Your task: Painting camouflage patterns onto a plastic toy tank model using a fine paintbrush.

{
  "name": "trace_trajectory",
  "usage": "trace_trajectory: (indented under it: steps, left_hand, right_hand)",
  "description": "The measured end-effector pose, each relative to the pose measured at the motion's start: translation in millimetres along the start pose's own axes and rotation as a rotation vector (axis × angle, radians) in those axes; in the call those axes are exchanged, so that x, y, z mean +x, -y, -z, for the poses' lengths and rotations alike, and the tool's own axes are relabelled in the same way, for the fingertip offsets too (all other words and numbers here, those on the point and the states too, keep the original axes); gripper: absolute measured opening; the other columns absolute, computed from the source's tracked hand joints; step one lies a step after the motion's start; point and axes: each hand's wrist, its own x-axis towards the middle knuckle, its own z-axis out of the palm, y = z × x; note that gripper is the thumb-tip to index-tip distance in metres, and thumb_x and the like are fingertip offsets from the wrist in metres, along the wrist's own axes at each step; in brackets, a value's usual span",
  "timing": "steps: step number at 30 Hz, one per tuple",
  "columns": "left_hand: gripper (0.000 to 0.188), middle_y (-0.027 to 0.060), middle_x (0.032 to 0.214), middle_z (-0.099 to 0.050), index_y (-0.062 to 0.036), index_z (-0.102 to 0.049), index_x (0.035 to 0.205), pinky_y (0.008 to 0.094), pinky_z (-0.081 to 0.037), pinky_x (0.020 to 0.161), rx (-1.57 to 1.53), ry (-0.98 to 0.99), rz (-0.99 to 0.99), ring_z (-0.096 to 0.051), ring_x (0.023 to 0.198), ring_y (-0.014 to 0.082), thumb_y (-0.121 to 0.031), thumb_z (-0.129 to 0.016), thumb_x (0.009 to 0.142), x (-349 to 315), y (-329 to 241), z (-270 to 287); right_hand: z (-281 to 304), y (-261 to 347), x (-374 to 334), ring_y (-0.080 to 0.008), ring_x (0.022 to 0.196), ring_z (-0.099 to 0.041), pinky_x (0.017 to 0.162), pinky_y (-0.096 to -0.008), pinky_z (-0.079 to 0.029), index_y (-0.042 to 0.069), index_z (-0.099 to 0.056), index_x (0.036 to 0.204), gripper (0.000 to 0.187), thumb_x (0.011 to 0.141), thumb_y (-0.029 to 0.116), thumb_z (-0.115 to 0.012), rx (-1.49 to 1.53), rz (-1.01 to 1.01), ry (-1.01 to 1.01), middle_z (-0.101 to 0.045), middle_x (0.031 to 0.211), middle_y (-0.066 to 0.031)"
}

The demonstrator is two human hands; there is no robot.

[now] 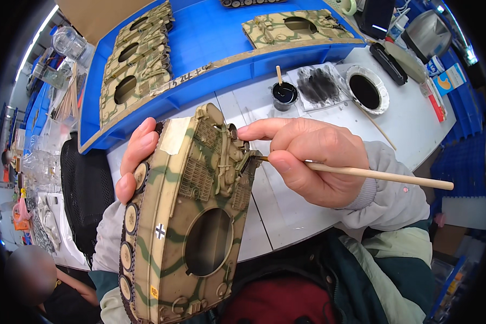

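Observation:
A camouflage-painted model tank hull (170, 232) stands tilted before me, with a round opening in its top deck and road wheels along its left side. My left hand (137, 156) grips it from behind, fingers curled over the wheel side; the palm is hidden. In my right hand (318, 156) is a thin paintbrush (383, 176) with a pale wooden handle. Its dark tip meets the hull's rear end, near the small fittings. The index finger of that hand rests against the hull's edge just above the tip.
A blue tray (200, 89) at the back holds several similar hulls (127, 83). On the white table are a small cup of black paint (284, 94) with a stick, a black-smeared sheet (318, 86) and a white-rimmed dish (383, 89). A black mesh bag (81, 189) lies at left.

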Motion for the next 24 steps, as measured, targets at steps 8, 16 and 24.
trace_trajectory:
  steps: [8, 16, 24]
  left_hand:
    - [0.038, 0.0251, 0.130, -0.038, -0.0182, -0.036, 0.130, 0.0479, -0.032, 0.104, 0.553, 0.143, -0.431, -0.033, 0.126, 0.0370, -0.029, -0.039, 0.094, 6, 16, -4]
    - [0.039, 0.0253, 0.128, -0.040, -0.0216, -0.033, 0.130, 0.0493, -0.034, 0.102, 0.660, 0.092, -0.306, -0.035, 0.124, 0.0388, -0.027, -0.043, 0.092, 0, 10, 7]
    - [0.042, 0.0254, 0.126, -0.042, -0.0215, -0.031, 0.130, 0.0498, -0.035, 0.101, 0.661, 0.041, -0.398, -0.037, 0.122, 0.0396, -0.028, -0.045, 0.091, 1, 17, -3]
  right_hand:
    - [-10, 2, -2, -0.0250, 0.070, -0.065, 0.069, -0.0348, -0.056, -0.001, -0.052, 0.072, 0.014, 0.076, -0.006, -0.064, -0.033, -0.040, -0.245, -0.050, 0.062, -0.0062]
    - [-12, 5, 1, -0.0249, 0.065, -0.063, 0.070, -0.0349, -0.056, 0.000, -0.051, 0.070, 0.016, 0.076, -0.006, -0.065, -0.036, -0.051, -0.255, -0.051, 0.061, -0.0069]
    - [-12, 2, 2, -0.0255, 0.061, -0.061, 0.070, -0.0354, -0.056, 0.000, -0.050, 0.068, 0.017, 0.075, -0.007, -0.064, -0.055, -0.028, -0.270, -0.049, 0.058, -0.0070]
